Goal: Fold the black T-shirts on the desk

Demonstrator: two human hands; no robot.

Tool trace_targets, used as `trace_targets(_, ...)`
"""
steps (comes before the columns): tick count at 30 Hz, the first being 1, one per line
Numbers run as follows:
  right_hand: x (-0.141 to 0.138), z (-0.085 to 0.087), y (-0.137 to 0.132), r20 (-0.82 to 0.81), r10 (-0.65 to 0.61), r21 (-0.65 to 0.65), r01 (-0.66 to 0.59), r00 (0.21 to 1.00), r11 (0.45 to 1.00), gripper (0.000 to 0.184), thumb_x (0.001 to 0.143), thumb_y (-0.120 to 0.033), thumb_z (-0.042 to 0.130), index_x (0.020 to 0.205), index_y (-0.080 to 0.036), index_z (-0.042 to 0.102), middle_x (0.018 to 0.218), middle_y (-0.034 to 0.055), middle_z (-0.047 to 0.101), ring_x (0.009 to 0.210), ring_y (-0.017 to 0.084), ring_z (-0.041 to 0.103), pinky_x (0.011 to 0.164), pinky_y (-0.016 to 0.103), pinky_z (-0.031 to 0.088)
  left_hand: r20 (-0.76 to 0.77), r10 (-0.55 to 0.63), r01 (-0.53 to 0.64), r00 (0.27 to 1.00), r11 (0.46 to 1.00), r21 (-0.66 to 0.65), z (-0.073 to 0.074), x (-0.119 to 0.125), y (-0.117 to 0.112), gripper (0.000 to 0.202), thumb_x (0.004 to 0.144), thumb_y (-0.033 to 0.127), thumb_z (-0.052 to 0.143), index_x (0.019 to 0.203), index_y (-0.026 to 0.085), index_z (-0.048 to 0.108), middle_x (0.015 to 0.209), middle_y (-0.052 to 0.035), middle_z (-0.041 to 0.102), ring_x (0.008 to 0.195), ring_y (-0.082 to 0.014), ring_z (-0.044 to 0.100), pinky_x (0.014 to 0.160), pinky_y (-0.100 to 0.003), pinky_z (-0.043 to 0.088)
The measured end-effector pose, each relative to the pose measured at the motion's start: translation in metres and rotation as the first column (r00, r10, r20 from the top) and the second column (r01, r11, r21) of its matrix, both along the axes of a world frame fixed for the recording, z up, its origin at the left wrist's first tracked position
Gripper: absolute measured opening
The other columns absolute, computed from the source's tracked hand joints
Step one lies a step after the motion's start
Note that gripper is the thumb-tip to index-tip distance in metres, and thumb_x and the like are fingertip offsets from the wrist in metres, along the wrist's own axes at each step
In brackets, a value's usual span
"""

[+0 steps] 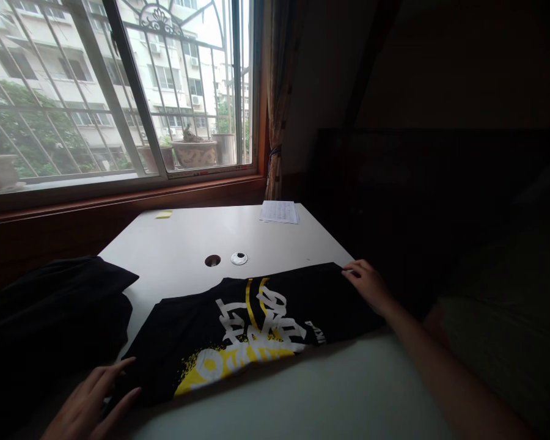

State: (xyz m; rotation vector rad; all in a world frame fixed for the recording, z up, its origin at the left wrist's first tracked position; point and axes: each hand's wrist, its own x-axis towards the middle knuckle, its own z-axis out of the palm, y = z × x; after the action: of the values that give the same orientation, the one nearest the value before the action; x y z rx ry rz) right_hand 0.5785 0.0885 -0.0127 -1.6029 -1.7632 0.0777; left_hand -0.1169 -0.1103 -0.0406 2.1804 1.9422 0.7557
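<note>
A black T-shirt (197, 318) with white lettering and a yellow print lies spread crosswise on the white table, folded into a long, low shape. At its far right corner my right hand (369, 286) has the edge of the cloth between thumb and fingers. My left hand (89, 400) rests at the shirt's near left end, its fingers stretched out and the thumb apart from them. Dark cloth (55, 311) is heaped to the left, close to the T-shirt; its kind is hard to make out in the shade.
The white table (187, 235) has a round cable hole (212, 261) and a loose round cover (239, 258) beyond the shirt. Papers (279, 212) and a yellow note (164, 214) lie near the far edge. Behind stands a barred window (165, 91) with a curtain (277, 110).
</note>
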Motion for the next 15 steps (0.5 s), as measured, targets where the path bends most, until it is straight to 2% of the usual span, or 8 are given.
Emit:
trace_targets(3, -0.011, 0.013, 0.001, 0.026, -0.012, 0.011, 0.012, 1.0, 1.0, 0.023, 0.09, -0.045, 0.052, 0.091, -0.026, 0.066, 0.102, 0.0072, 0.067, 0.099, 0.028, 0.066, 0.091, 0.041, 0.05, 0.041, 0.02, -0.02, 0.999, 1.0, -0.013, -0.007, 0.0, -0.008, 0.056, 0.089, 0.062, 0.062, 0.135, 0.03, 0.056, 0.123, -0.0088, 0.064, 0.112, -0.0337, 0.065, 0.094, -0.049, 0.058)
trace_targets(7, -0.017, 0.015, -0.001, -0.073, -0.081, -0.192, 0.066, 0.994, 0.979, 0.028, 0.094, -0.049, 0.047, 0.106, -0.027, 0.06, 0.102, 0.0084, 0.072, 0.097, 0.029, 0.069, 0.085, 0.041, 0.053, 0.14, 0.071, -0.062, 0.988, 0.996, -0.063, -0.01, -0.005, -0.007, 0.062, 0.084, 0.063, 0.067, 0.135, 0.031, 0.056, 0.123, -0.0078, 0.064, 0.101, -0.0315, 0.07, 0.082, -0.044, 0.063)
trace_targets(9, -0.015, 0.013, -0.005, -0.151, -0.11, -0.333, 0.055, 0.982, 0.942, 0.04, 0.095, -0.055, 0.048, 0.123, -0.027, 0.054, 0.103, 0.0095, 0.073, 0.097, 0.03, 0.071, 0.084, 0.042, 0.055, 0.22, 0.116, -0.087, 0.969, 0.987, -0.135, -0.01, -0.012, -0.001, 0.068, 0.076, 0.067, 0.073, 0.131, 0.028, 0.061, 0.114, -0.008, 0.068, 0.093, -0.0318, 0.072, 0.074, -0.042, 0.065)
trace_targets(12, -0.009, 0.015, -0.017, -0.269, -0.109, -0.51, -0.046, 0.957, 0.859, 0.073, 0.087, -0.063, 0.061, 0.147, -0.029, 0.036, 0.114, 0.0117, 0.072, 0.101, 0.031, 0.071, 0.085, 0.043, 0.058, 0.348, 0.172, -0.09, 0.921, 0.967, -0.239, -0.006, -0.017, 0.007, 0.076, 0.064, 0.067, 0.08, 0.127, 0.026, 0.065, 0.107, -0.0083, 0.071, 0.091, -0.0335, 0.074, 0.071, -0.041, 0.067)
trace_targets(15, -0.002, 0.023, -0.037, -0.369, -0.063, -0.6, -0.186, 0.927, 0.778, 0.093, 0.079, -0.062, 0.073, 0.155, -0.033, 0.027, 0.134, 0.0138, 0.063, 0.11, 0.033, 0.069, 0.085, 0.045, 0.06, 0.42, 0.211, -0.128, 0.883, 0.968, -0.217, 0.003, -0.007, 0.006, 0.08, 0.062, 0.068, 0.081, 0.127, 0.025, 0.063, 0.106, -0.0083, 0.072, 0.092, -0.0341, 0.074, 0.071, -0.041, 0.067)
